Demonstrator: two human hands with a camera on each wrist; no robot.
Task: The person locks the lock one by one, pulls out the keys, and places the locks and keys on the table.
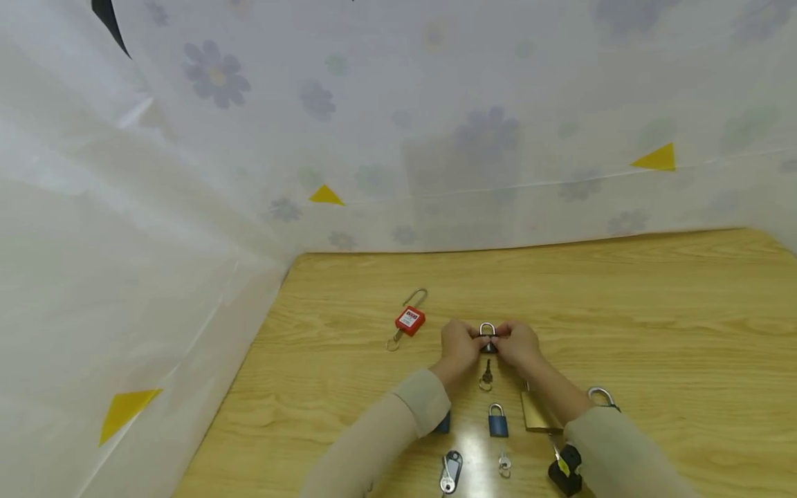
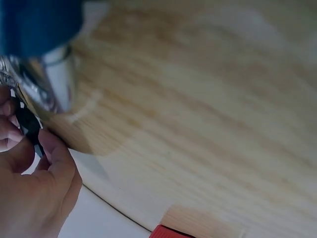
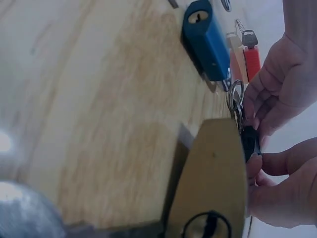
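Note:
Both hands meet over a small black padlock (image 1: 488, 348) with a silver shackle pointing to the far side of the table. My left hand (image 1: 459, 347) pinches its left side between thumb and fingers, and my right hand (image 1: 520, 344) pinches its right side. In the left wrist view the dark padlock body (image 2: 28, 124) shows between the fingertips. Just below it, a key on a ring (image 1: 488, 375) lies on the table. Nearer to me stands a small blue padlock (image 1: 498, 425) with a silver shackle. The right forearm partly covers a brass padlock (image 1: 539, 413).
A red padlock (image 1: 410, 319) with an open shackle and key lies to the left. Small keys (image 1: 504, 464), a key with a dark tag (image 1: 451, 472) and a black object (image 1: 566, 470) are near the front. Another shackle (image 1: 601, 396) shows beside the right sleeve. White floral sheeting (image 1: 373, 138) encloses the table.

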